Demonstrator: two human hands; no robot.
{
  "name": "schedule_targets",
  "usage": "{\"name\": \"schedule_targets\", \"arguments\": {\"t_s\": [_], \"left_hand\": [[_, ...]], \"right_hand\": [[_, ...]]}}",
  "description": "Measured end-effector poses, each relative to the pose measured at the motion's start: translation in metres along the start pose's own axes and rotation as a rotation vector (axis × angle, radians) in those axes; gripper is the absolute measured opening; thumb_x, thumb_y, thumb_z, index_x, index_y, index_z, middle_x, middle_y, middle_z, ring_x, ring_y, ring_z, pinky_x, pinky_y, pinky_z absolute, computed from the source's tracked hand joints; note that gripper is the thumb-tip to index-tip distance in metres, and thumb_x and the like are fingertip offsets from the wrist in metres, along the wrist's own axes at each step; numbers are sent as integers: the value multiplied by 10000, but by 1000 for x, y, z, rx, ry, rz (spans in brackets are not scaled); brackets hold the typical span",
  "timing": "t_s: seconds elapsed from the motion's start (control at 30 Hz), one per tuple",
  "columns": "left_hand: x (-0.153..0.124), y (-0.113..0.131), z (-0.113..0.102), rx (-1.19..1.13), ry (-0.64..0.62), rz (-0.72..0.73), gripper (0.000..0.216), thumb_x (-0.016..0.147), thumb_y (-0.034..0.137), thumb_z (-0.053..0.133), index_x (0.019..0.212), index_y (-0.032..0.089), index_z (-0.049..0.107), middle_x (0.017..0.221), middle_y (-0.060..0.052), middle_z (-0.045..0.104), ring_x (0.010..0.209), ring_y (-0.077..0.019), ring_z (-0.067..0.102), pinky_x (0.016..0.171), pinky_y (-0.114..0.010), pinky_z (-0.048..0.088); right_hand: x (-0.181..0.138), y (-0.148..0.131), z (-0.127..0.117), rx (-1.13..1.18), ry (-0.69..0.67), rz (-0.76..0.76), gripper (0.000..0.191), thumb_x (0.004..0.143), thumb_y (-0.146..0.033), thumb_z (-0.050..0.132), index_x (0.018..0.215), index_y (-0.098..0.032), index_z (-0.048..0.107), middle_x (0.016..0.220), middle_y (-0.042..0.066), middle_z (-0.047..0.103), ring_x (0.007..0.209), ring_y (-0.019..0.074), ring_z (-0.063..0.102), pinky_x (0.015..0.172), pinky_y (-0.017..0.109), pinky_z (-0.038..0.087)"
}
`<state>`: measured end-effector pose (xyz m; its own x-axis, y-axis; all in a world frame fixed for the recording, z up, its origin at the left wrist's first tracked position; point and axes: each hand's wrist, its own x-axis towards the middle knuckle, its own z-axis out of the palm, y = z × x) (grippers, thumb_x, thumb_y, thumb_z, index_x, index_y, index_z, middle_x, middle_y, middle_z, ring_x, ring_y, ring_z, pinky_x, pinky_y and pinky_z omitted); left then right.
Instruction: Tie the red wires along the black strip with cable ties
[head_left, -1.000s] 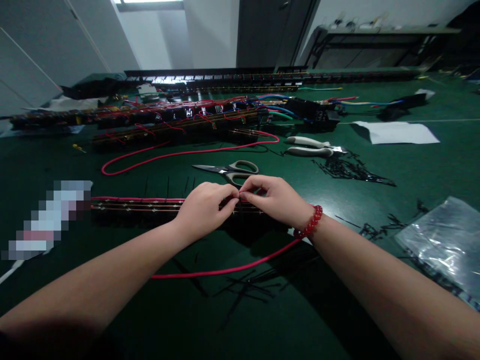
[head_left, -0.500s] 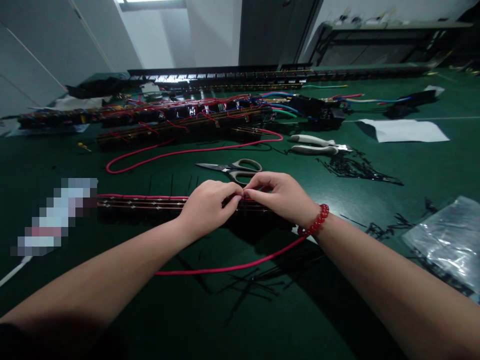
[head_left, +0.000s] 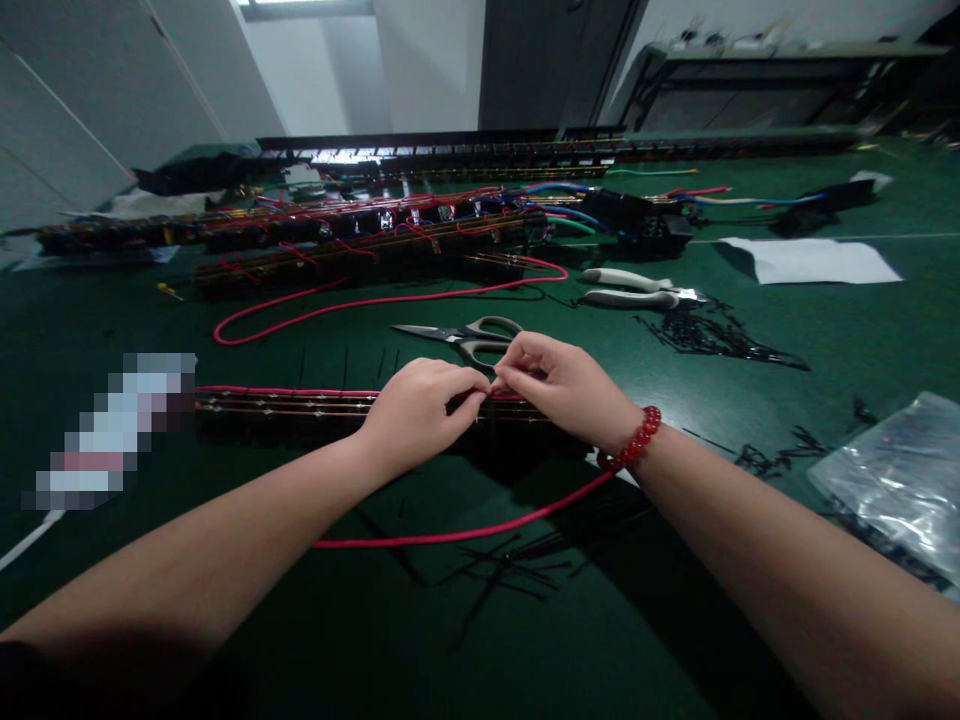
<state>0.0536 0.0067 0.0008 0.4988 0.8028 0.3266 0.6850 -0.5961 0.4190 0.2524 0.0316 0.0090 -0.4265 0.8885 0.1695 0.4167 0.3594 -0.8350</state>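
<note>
While a broad, dark green counter [head_left: 135, 320] carries everything, with 12 o'clock straight away from the person, the long, narrow black assembly lined with copper-coloured rods [head_left: 289, 412] lies across it, its long axis running from 9 to 3 o'clock. A thin, flexible red cable [head_left: 300, 391] follows its 12 o'clock edge, parallel to that axis. The left hand [head_left: 427, 405] covers part of the assembly, and the right hand [head_left: 566, 385] comes in from 4 o'clock, hiding the end towards 3.

From the meeting fingertips, the longer visible stretch of assembly and cable extends towards 9 o'clock, so the left hand is nearer to it. The cable's edge passes right at the fingertips, roughly square to the line from 6 to 12. Each hand's grip is pinched closed, thumb against forefinger, the two pinches almost touching; whether anything sits between them is too small to tell.

Grey-handled metal scissors [head_left: 450, 336] lie at 11 o'clock from the fingertips, close by. Smallest are the slim black strips [head_left: 346, 367] beyond the assembly's 12 o'clock edge, towards 9 from the left hand.
</note>
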Motion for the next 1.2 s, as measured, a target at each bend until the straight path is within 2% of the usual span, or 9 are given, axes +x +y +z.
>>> {"name": "schedule_targets", "arguments": {"t_s": [0.17,0.33,0.47,0.73,1.2], "left_hand": [[0,1,0,-3,10,-5,169,913,245,529,932,205,692,891,-28,741,851,-195,666,825,-362,478],[0,0,0,12,7,-9,161,910,248,532,918,206,688,878,-30,736,847,-196,662,818,-362,480],[0,1,-1,24,13,-12,164,908,246,524,899,208,683,851,-25,727,808,-191,650,779,-348,478],[0,1,-1,12,18,-16,158,896,241,536,910,204,689,891,-31,742,843,-197,666,803,-351,487],[0,0,-2,-2,6,4,176,897,238,529,919,214,702,884,-15,744,837,-184,665,823,-340,479]], "right_hand": [[1,-5,-2,41,-31,61,95,816,-193,533,825,-201,627,806,29,718,763,171,670,693,295,501],[1,-7,-5,40,-106,35,93,717,-160,610,795,-187,653,821,18,705,750,156,649,693,285,505],[2,-4,-5,-9,-116,6,69,761,-195,607,787,-186,670,806,16,698,731,148,630,672,279,488],[2,-3,-4,-67,-128,-25,83,806,-261,627,827,-194,670,847,26,704,781,168,636,694,295,483],[-1,-4,1,-161,-56,-79,57,829,-191,585,777,-213,596,760,-12,654,717,151,585,680,276,421]]}}
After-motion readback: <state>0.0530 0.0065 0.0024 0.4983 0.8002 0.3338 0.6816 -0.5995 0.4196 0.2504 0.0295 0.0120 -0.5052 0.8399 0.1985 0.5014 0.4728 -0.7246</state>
